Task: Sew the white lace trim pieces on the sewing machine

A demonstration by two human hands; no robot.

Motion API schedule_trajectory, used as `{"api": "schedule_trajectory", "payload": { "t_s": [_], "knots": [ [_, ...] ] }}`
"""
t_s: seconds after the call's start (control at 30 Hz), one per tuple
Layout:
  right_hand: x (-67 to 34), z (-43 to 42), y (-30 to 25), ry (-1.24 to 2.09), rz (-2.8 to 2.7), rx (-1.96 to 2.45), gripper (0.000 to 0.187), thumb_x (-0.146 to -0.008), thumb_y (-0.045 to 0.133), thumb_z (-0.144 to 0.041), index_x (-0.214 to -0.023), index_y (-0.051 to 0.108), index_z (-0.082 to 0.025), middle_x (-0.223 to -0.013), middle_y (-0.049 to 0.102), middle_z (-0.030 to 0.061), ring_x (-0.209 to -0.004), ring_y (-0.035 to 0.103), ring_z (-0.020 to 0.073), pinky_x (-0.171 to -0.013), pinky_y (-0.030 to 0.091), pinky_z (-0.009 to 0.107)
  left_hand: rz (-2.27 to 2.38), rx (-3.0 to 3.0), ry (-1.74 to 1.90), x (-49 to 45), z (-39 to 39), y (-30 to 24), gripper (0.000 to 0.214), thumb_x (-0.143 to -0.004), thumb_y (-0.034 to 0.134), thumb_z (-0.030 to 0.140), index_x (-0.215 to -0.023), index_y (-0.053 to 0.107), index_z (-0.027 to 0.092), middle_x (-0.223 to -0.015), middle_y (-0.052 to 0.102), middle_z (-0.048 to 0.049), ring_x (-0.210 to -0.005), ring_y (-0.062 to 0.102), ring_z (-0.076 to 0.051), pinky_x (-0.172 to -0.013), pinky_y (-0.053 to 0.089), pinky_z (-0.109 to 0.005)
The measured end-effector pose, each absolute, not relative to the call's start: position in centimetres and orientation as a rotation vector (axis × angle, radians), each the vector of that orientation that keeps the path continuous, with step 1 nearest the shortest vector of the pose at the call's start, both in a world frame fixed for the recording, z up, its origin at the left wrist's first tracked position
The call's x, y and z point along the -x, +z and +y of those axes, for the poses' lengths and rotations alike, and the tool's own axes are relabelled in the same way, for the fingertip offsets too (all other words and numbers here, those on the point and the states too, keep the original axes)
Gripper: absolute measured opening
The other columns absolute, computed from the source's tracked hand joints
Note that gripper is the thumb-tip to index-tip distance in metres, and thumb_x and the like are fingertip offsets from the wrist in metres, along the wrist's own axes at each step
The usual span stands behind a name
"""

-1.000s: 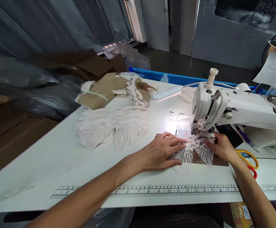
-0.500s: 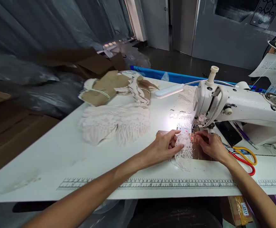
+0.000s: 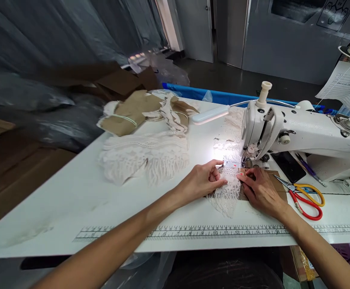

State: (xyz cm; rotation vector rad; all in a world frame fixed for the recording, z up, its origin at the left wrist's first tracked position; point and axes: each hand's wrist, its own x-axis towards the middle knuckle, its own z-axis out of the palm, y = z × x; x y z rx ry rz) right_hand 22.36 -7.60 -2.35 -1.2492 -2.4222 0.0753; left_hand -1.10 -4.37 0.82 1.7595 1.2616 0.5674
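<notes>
A strip of white fringed lace point(image 3: 226, 188) lies under the presser-foot area of a white sewing machine point(image 3: 283, 130). My left hand point(image 3: 200, 180) is at the strip's left edge, index finger and thumb apart on it, the other fingers curled against it. On the opposite edge, my right hand point(image 3: 260, 190) pinches the lace close to a small red mark, just in front of the needle. Beneath the lace and right hand is a brown plate point(image 3: 278, 185). The machine's lamp brightly lights the lace behind the fingers.
Scissors point(image 3: 308, 198) with yellow and red handles lie right of my right hand. A phone point(image 3: 289, 166) rests beside the machine. Lace pieces point(image 3: 144, 154) and tied brown-and-white bundles point(image 3: 132, 114) sit to the left. A printed ruler point(image 3: 193, 233) runs along the front edge.
My right hand has moved left onto the lace edge, uncovering more of the scissors. The lace and my left hand have shifted slightly left, and the view has turned a little.
</notes>
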Motion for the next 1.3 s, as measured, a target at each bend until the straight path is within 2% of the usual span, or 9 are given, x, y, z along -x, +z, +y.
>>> {"api": "schedule_trajectory", "payload": {
  "t_s": [0.2,0.43,0.6,0.8,1.0,1.13,1.3],
  "knots": [
    [-22.2,-7.6,-2.5,0.092,-2.411,1.267,0.038,-0.096,0.038,-0.023,-0.129,0.058,-0.022,-0.104,0.055,0.0123,-0.091,0.052,0.0247,-0.082,0.050,0.041,1.280,-1.723,0.571,1.4,-4.3,1.1,0.054,-0.076,0.066,0.045,-0.122,0.054,0.019,-0.067,0.061,0.0054,-0.048,0.057,-0.013,-0.047,0.050,-0.026],
    [-22.2,-7.5,-2.6,0.096,-2.414,1.245,0.039,-0.097,0.036,-0.022,-0.130,0.057,-0.022,-0.105,0.054,0.0121,-0.096,0.051,0.0246,-0.083,0.049,0.040,1.300,-1.750,0.561,1.4,-4.1,1.1,0.058,-0.073,0.067,0.051,-0.119,0.057,0.016,-0.063,0.062,0.0052,-0.053,0.059,-0.015,-0.052,0.047,-0.027],
    [-22.0,-7.6,-2.4,0.067,-2.426,1.286,0.042,-0.094,0.036,-0.018,-0.130,0.057,-0.017,-0.106,0.055,0.0146,-0.101,0.051,0.0271,-0.086,0.050,0.043,1.309,-1.768,0.558,1.2,-4.1,1.3,0.060,-0.072,0.069,0.053,-0.117,0.058,0.016,-0.063,0.065,0.0042,-0.057,0.061,-0.017,-0.058,0.047,-0.029],
    [-22.0,-8.0,-2.0,0.102,-2.441,1.329,0.043,-0.091,0.041,-0.014,-0.131,0.056,-0.016,-0.112,0.057,0.0158,-0.103,0.051,0.0284,-0.086,0.050,0.045,1.336,-1.751,0.552,1.1,-4.2,1.4,0.062,-0.072,0.070,0.053,-0.120,0.058,0.015,-0.065,0.067,0.0036,-0.061,0.064,-0.018,-0.060,0.049,-0.030],
    [-22.8,-8.6,-1.4,0.214,-2.499,1.099,0.039,-0.087,0.053,-0.013,-0.121,0.067,-0.026,-0.115,0.060,0.0091,-0.102,0.050,0.0258,-0.091,0.048,0.046,1.360,-1.743,0.552,1.2,-4.4,1.4,0.063,-0.072,0.070,0.053,-0.120,0.058,0.014,-0.065,0.066,0.0034,-0.060,0.063,-0.018,-0.056,0.047,-0.029],
    [-22.9,-8.6,-1.3,0.202,-2.522,1.110,0.038,-0.086,0.053,-0.013,-0.119,0.069,-0.025,-0.116,0.059,0.0093,-0.101,0.049,0.0258,-0.091,0.048,0.046,1.367,-1.760,0.568,1.1,-4.5,1.5,0.060,-0.074,0.068,0.053,-0.118,0.059,0.014,-0.064,0.065,0.0036,-0.060,0.062,-0.017,-0.059,0.048,-0.029],
    [-23.0,-8.6,-1.4,0.199,-2.542,1.129,0.040,-0.087,0.053,-0.014,-0.122,0.067,-0.026,-0.118,0.058,0.0101,-0.103,0.049,0.0263,-0.089,0.048,0.047,1.329,-1.776,0.539,1.3,-4.5,1.7,0.063,-0.074,0.067,0.056,-0.121,0.058,0.015,-0.066,0.065,0.0033,-0.055,0.059,-0.015,-0.053,0.046,-0.028]
  ]
}}
